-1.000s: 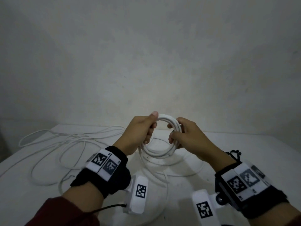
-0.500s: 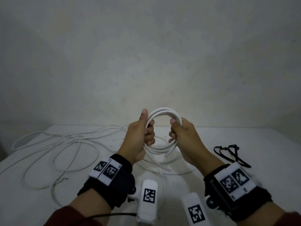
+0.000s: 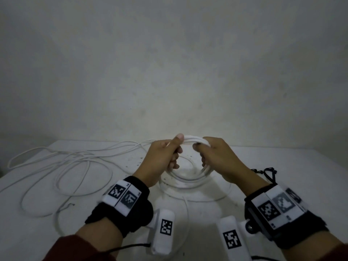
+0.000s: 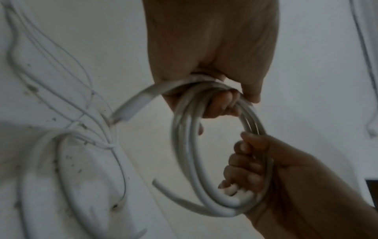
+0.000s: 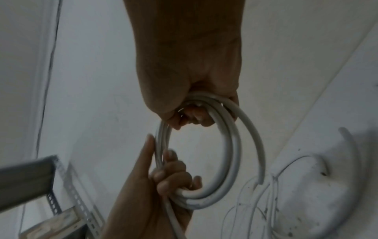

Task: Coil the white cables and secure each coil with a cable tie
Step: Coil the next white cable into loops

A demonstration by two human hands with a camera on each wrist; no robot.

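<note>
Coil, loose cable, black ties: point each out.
coil [image 4: 185, 155], left wrist view, on the left arc of its loops.
loose cable [image 3: 62, 178], head view, on a loop lying on the table.
black ties [image 3: 268, 171], head view, on the bit beside the right wrist.

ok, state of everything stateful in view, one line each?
white cable coil: several loops, held up off the table, no tie on it.
left hand: fingers curled round the coil's left side.
right hand: fingers curled round the coil's right side.
loose white cables: uncoiled, sprawled on the table.
black cable ties: lying on the table beyond the right wrist, unused.
table: white, speckled with dirt near the coil.
</note>
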